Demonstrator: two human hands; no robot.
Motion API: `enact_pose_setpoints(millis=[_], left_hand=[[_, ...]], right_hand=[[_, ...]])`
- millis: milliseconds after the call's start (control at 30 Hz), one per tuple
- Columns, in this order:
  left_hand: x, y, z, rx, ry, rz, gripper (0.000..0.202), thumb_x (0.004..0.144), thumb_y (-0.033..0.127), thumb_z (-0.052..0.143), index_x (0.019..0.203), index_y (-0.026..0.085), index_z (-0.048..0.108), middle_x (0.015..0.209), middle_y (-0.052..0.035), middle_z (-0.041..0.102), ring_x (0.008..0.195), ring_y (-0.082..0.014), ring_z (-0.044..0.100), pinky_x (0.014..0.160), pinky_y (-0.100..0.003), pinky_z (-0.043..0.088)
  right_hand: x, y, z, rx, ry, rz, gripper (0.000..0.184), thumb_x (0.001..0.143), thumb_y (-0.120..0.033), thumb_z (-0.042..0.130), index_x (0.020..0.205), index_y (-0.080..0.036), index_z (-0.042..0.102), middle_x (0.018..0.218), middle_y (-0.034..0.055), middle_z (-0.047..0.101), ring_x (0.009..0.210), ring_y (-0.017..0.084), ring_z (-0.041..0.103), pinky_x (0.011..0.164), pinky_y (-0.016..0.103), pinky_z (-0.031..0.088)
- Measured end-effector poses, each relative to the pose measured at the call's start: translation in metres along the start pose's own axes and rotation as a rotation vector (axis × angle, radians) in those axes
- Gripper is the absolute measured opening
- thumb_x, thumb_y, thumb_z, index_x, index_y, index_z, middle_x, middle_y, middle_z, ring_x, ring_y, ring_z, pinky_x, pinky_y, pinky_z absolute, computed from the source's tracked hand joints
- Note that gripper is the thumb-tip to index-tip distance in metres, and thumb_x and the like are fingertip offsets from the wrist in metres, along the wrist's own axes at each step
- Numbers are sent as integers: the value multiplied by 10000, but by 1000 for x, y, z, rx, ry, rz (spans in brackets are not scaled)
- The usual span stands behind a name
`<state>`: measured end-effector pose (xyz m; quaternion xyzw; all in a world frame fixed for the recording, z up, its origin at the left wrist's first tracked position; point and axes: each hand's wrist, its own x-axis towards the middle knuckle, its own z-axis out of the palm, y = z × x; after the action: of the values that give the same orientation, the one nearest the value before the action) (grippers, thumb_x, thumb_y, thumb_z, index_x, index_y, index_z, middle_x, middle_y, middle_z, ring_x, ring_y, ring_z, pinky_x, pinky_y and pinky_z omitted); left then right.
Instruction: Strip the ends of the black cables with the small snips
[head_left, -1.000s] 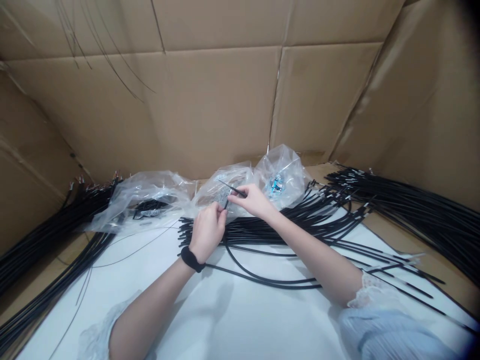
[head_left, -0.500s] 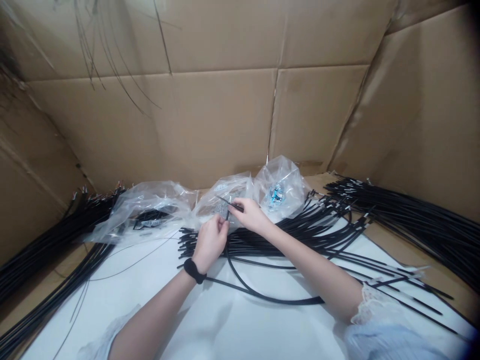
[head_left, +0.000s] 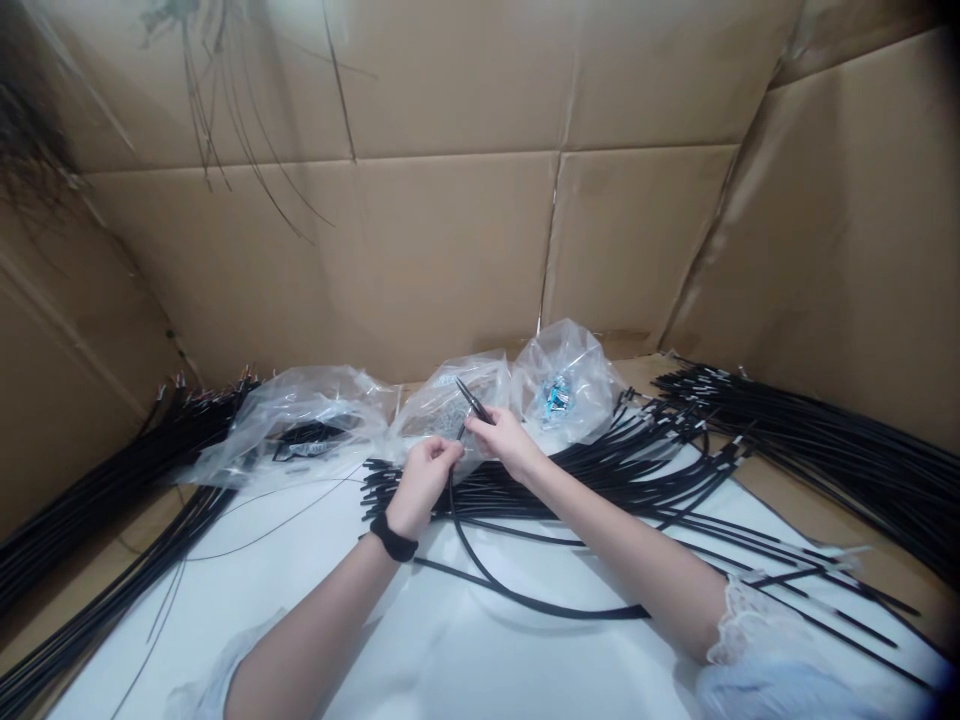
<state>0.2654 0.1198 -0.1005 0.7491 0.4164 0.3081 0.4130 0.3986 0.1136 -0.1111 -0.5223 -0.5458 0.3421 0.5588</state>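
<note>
Tilted up toward 11 o'clock now, the thin black rod (head_left: 472,399) sits pinched in my right hand (head_left: 501,441); left hand (head_left: 427,472) grips the black cable (head_left: 480,570) end beside it.

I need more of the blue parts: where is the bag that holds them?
The clear bag with blue parts lies centre-right at the back of the table, against the cardboard wall, just beyond the right hand.

soft even light, faint shadows, dark bowed corners, slight blur.
</note>
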Motion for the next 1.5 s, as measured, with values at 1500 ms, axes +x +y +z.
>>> enact_pose_setpoints(millis=[1500], left_hand=[[6,-37,-5,447,295,104,287,830,334,438,852,128,636,713,-52,608,642,-132,530,603,-221,339]], right_hand=[[-1,4,-20,-983,-103,-254,325,849,-381,446,883,-108,618,810,134,638,765,235,607,641,274,373]])
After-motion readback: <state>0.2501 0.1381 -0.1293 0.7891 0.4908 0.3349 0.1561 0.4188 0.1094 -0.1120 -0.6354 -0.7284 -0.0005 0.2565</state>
